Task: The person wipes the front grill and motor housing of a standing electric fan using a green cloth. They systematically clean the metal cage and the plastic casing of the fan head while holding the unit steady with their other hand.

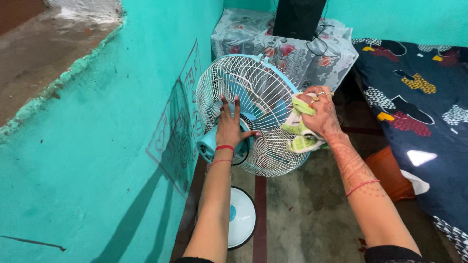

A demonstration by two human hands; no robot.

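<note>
One sign-like red line drawing (pixel 178 122) is seen on the turquoise wall, left of the fan; lettering unreadable

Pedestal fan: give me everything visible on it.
The pedestal fan has a white wire grille with a light blue rim, blue blades behind it, a blue motor housing and a round white base on the floor. It stands by the turquoise wall. The left hand lies flat on the grille; the right hand presses a green-and-white cloth against its rim.

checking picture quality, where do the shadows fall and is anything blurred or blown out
Head view: sharp overall; the fan and left hand cast long shadows on the turquoise wall; a bright glare patch on the bedcover; the wall bows slightly from lens distortion.
</note>
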